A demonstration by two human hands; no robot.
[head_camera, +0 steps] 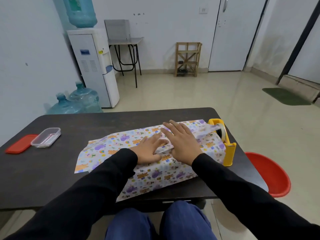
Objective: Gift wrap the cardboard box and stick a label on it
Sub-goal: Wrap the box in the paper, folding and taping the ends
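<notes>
Black sleeves (103, 181), lower frame: left hand (149, 149) and right hand (181, 141) lie flat, fingers straight, gripping nothing, pressing cartoon-printed wrapping paper (107, 149).

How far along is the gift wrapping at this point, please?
Done: the wrapping paper is folded over the box, which it hides. In hand: the left hand and right hand press the overlapping flap flat on top. Left: no tape shows on that seam, the paper's ends lie unfolded, the tape dispenser waits alongside, and no label is visible.

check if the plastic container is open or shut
Open: the clear container has no lid on; its red lid lies beside it.
</notes>
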